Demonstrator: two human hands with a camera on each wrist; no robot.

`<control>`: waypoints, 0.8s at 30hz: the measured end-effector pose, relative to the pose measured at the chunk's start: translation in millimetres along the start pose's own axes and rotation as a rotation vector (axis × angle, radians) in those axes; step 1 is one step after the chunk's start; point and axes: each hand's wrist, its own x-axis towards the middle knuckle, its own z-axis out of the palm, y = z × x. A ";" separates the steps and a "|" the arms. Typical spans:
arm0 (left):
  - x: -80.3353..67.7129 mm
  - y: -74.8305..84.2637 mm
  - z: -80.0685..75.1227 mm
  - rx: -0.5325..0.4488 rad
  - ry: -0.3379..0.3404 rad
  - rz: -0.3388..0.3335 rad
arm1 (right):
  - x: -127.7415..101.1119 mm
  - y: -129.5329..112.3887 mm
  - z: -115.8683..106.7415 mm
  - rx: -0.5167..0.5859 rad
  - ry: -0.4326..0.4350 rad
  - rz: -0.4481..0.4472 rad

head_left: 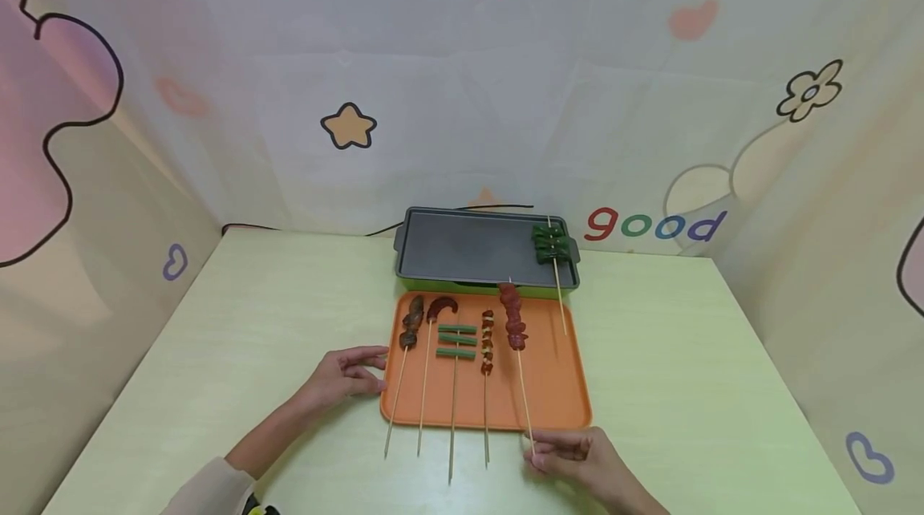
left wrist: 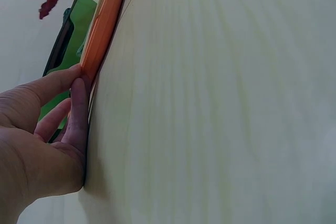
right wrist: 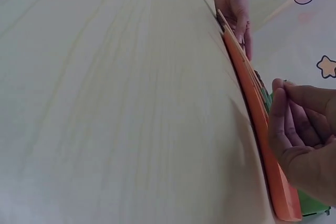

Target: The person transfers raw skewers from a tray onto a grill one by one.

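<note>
Left hand [head_left: 345, 376] lies low on the desk [head_left: 722, 387], forearm coming in from the lower left, sleeve bunched near the elbow. Its fingers [left wrist: 79, 103] are extended and only slightly bent, tips pressed against the left edge of the orange tray [head_left: 556, 387]; nothing gripped. Left wrist view confirms thumb and fingers flat against the tray rim. Right hand [head_left: 577, 459] sits at the tray's near right corner, wrist entering from the bottom edge, knuckles up. Its fingers [right wrist: 281, 114] are curled, thumb and forefinger pinching the bare end of the red meat skewer [head_left: 514, 326]; that skewer's stick runs back across the tray and the meat end looks tilted up toward the grill pan. Right wrist view shows the curled fingers just beside the tray edge, but the stick itself is too thin to make out there. On the tray, left to right: a dark meat skewer [head_left: 411, 322], a sausage skewer [head_left: 440, 308], a green bean skewer [head_left: 457, 340], a small mixed skewer [head_left: 487, 338], then the held one. Their stick ends overhang the near rim. Grey grill pan [head_left: 462, 250] touches the tray's far edge; a green vegetable skewer [head_left: 550, 244] lies on the pan's right end, its stick reaching down over the tray.
</note>
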 end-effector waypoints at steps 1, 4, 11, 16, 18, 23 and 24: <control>-0.1 -0.3 0.0 0.000 -0.001 0.000 | 0.8 -2.3 0.6 -0.006 0.006 -0.006; 0.1 -1.2 0.0 -0.005 0.005 -0.011 | 5.2 -11.4 2.0 -0.040 0.054 0.010; 0.7 -2.3 -0.1 -0.004 0.012 -0.011 | 24.3 -36.5 -0.3 -0.089 0.167 0.042; 0.6 -1.4 -0.3 0.000 0.004 0.000 | 38.3 -53.2 -5.4 -0.131 0.212 0.046; 0.1 -0.9 0.2 0.000 0.005 -0.006 | 43.4 -59.1 -7.8 -0.156 0.236 0.050; 0.3 -1.0 0.3 0.003 0.008 -0.011 | 57.0 -70.7 -14.1 -0.185 0.292 0.063; 0.5 -1.4 0.1 0.004 0.007 -0.010 | 59.6 -73.0 -15.1 -0.191 0.298 0.060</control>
